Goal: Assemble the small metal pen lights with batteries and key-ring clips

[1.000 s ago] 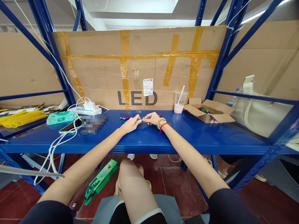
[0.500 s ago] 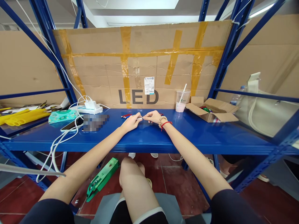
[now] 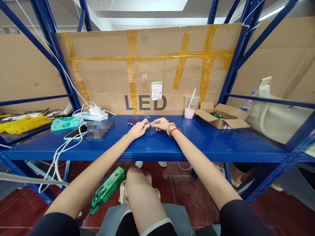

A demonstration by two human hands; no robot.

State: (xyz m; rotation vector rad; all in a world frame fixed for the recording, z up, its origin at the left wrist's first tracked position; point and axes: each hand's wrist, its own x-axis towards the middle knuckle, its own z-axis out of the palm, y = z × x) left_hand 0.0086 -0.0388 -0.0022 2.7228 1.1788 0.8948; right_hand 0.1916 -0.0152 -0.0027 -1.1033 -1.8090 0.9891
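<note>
My left hand [image 3: 138, 129] is closed, its fingers pinching a slim, pale pen-like piece [image 3: 147, 125] just above the blue shelf top. From the other side my right hand [image 3: 159, 124], with beads and a red cord at the wrist, brings thumb and forefinger together at the right end of that piece. Most of the piece is covered by the fingers, so its exact kind is unclear. Behind my left hand lie several red and dark pens [image 3: 133, 123]. Another slim red item [image 3: 169, 120] shows partly behind my right hand.
On the blue shelf [image 3: 197, 142] stand a plastic cup [image 3: 190, 109] with a straw and an open carton [image 3: 226, 118] holding small coloured items. Leftward are a power strip [image 3: 97, 113], white cables [image 3: 57, 157], a phone [image 3: 76, 131] and a tissue pack [image 3: 66, 124]. Cardboard [image 3: 110, 82] backs the shelf.
Both hands keep nearly the same place and grip on the slim piece. The view has shifted slightly, and a pale shoe now shows left of my knee.
</note>
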